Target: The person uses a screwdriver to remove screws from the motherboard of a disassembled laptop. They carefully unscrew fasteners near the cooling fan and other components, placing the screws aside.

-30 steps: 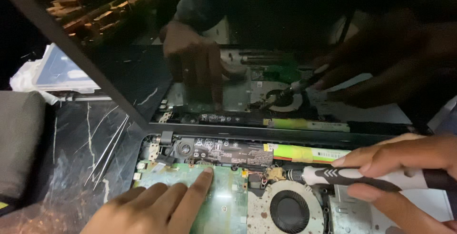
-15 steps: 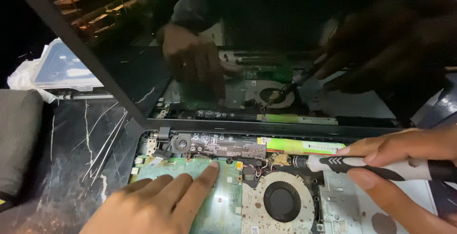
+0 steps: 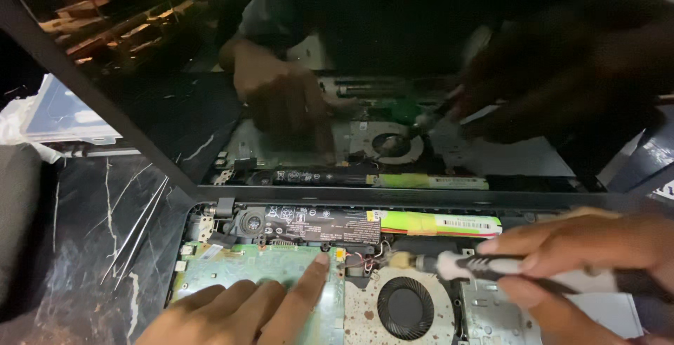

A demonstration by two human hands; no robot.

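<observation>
An opened laptop base [image 3: 210, 261] lies before me, its green circuit board [image 3: 239, 264], round cooling fan [image 3: 405, 308] and long black battery bar [image 3: 319, 224] exposed. My left hand [image 3: 239, 310] rests flat on the circuit board, index fingertip close to a small connector with red and black wires [image 3: 361, 261]. My right hand [image 3: 583, 261] grips a screwdriver [image 3: 477, 266] with a white and black handle. Its tip points left at the spot above the fan, next to the wires. The glossy dark screen [image 3: 393, 106] stands upright behind and mirrors both hands and the parts.
The laptop sits on a dark marble-patterned surface [image 3: 91, 247] with white veins. A white plastic bag and a light blue box [image 3: 60, 117] lie at the far left. A dark grey cushion-like object [image 3: 17, 226] fills the left edge.
My view has shifted so the laptop interior sits higher in the picture. The screwdriver tip stays near the wires above the fan. My left index finger has moved slightly toward the connector.
</observation>
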